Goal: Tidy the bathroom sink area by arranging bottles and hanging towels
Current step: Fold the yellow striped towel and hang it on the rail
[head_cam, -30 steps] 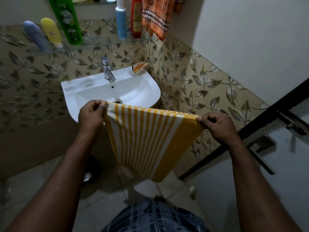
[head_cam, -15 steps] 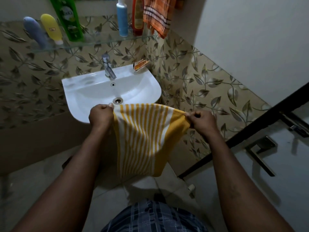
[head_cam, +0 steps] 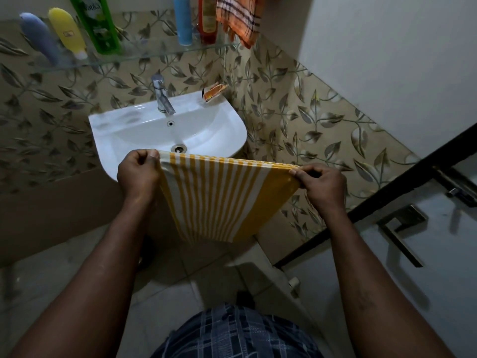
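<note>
A yellow-and-white striped towel (head_cam: pixel 222 200) hangs folded in front of the white sink (head_cam: pixel 116 130), stretched taut along its top edge. My left hand (head_cam: pixel 138 174) pinches its left top corner and my right hand (head_cam: pixel 322 186) pinches the right one. On the glass shelf (head_cam: pixel 144 54) above stand a green bottle (head_cam: pixel 96 24), a blue bottle (head_cam: pixel 182 20) and a red-orange bottle (head_cam: pixel 207 19), while a yellow bottle (head_cam: pixel 67 32) and a grey-blue bottle (head_cam: pixel 38 37) lean at the left. An orange checked towel (head_cam: pixel 240 19) hangs at the shelf's right end.
A chrome tap (head_cam: pixel 161 96) rises at the back of the sink, with an orange soap wrapper (head_cam: pixel 214 92) on the rim to its right. The leaf-patterned tiled wall (head_cam: pixel 296 120) runs right. A door with a metal handle (head_cam: pixel 397 228) is at the right.
My hands drew together, slackening the towel, then moved apart again and pulled its top edge taut. The towel now hangs shorter than a second ago.
</note>
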